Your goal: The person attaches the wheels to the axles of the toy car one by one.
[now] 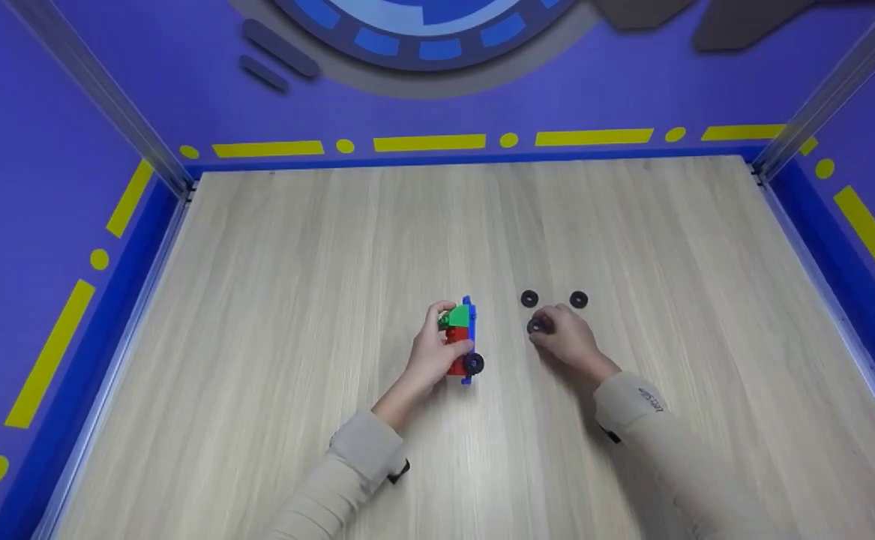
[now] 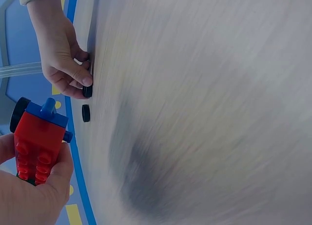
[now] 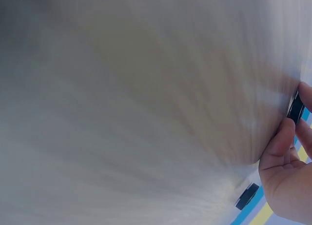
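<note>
A toy car (image 1: 458, 341) of red, green and blue building blocks is gripped in my left hand (image 1: 431, 349), tipped on its side. One black wheel (image 1: 473, 364) is fitted at its near end. The left wrist view shows the red block (image 2: 40, 141) with studs, a blue base (image 2: 47, 112) and a bare blue axle peg (image 2: 68, 136). To the right, my right hand (image 1: 568, 337) pinches a loose black wheel (image 1: 535, 325) between thumb and fingers, right at the table surface. In the right wrist view the pinched wheel (image 3: 296, 109) stands edge-on between the fingertips.
Two more black wheels lie just beyond my right hand, a left one (image 1: 529, 298) and a right one (image 1: 579, 299). The pale wooden table (image 1: 295, 300) is bordered by blue-purple walls (image 1: 422, 112) at the back and sides, with metal posts in the corners.
</note>
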`<state>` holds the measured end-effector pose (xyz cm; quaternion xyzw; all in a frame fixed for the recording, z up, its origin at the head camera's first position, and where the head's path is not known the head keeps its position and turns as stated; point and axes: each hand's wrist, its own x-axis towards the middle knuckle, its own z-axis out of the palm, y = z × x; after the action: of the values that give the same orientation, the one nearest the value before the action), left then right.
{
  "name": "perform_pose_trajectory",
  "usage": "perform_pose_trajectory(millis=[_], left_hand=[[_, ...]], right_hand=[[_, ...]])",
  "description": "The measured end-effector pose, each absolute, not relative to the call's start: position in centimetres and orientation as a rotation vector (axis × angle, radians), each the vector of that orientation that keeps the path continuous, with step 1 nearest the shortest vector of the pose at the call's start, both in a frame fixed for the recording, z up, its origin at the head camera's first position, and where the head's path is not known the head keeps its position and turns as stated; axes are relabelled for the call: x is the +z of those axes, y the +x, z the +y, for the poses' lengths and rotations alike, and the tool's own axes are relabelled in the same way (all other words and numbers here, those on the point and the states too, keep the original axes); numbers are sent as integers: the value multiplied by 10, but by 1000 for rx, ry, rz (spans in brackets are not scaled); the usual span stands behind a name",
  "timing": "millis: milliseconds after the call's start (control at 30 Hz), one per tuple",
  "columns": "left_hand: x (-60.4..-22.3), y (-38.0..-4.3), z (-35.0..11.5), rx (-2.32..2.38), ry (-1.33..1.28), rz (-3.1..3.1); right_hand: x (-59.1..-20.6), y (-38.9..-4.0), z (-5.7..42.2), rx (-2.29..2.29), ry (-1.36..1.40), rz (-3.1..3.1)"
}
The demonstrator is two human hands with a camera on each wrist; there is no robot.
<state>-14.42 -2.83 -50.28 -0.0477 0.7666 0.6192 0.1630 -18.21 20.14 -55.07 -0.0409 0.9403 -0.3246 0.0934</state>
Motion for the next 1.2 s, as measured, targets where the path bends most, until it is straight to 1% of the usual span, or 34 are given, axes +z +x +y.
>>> perform_pose_trajectory(millis=[233,333,500,900,1133,1200], left_hand=[[-501,-144,-29,1751,-119,2211],[-502,-143,-29,1751,-116,2212],[-502,-143,-29,1755,-125,2210],[-498,-141,-25,1734,-153,2183],[-498,-139,-23,1757,-122,2170],[-487,-134,-22,1764,-121,2154]], right_hand=[[-551,-184,204,-995,-142,2782],[-547,-184,205,-1106,-163,2737],[-531,-185,202,-1321,-120,2616],[-504,-177,177,-1438,-220,2553],[-487,-167,159,-1482,-275,2575],[-485,-164,155,-1492,-307,2587]])
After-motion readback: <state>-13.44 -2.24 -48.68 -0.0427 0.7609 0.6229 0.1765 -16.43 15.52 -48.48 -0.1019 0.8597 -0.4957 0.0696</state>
